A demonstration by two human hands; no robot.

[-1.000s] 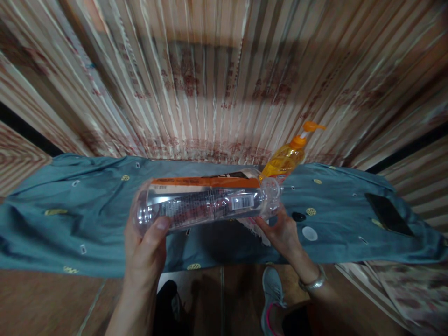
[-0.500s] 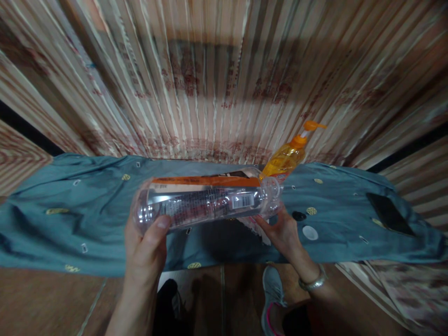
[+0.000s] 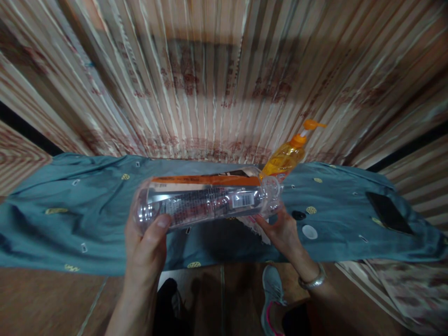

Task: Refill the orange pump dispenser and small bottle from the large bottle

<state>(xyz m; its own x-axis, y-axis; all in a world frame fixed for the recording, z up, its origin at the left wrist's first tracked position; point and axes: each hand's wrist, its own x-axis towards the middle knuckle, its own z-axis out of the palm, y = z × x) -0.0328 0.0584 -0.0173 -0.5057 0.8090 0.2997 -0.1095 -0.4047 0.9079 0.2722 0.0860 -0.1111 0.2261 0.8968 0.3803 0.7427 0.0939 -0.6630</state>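
Note:
A large clear plastic bottle (image 3: 206,200) with an orange and white label and a barcode lies sideways in the air above the cloth. My left hand (image 3: 149,238) is wrapped round its base, thumb on the near side. At the neck end, my right hand (image 3: 282,228) grips the bottle from below, its fingers partly hidden behind the plastic. The bottle's mouth shows no cap. Beneath the neck, a whitish-pink crumpled piece (image 3: 257,227) is partly covered by the bottle and my right hand.
Behind the neck stands a yellow pump bottle (image 3: 285,156) with an orange pump. On the teal cloth (image 3: 101,210) to the right are a small black item (image 3: 298,215), a white disc (image 3: 310,232) and a dark phone-like slab (image 3: 388,212). A pleated curtain (image 3: 217,93) hangs behind.

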